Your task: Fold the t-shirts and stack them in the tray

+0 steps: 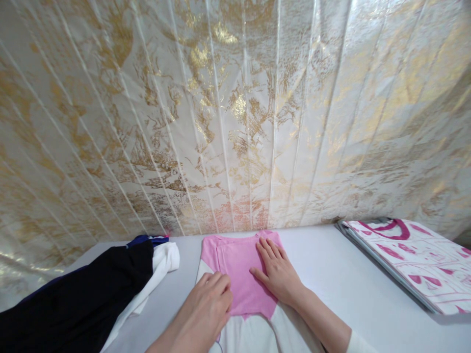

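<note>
A pink and white garment (241,277) lies in front of me on the table, its pink part at the far end and its white part nearer me. My right hand (274,272) rests flat on the right side of the pink fabric, with its fingers stretched out. At the garment's left edge, my left hand (211,304) has its fingers curled down and together on the cloth. Its fingertips are partly hidden behind the knuckles.
To the left is a loose heap of black clothing (95,284) with white cloth (165,257) under it. A stack of folded shirts (415,264) lies at the right, a white and magenta print on top. Behind the white table (320,269) hangs a gold-patterned sheet (235,117).
</note>
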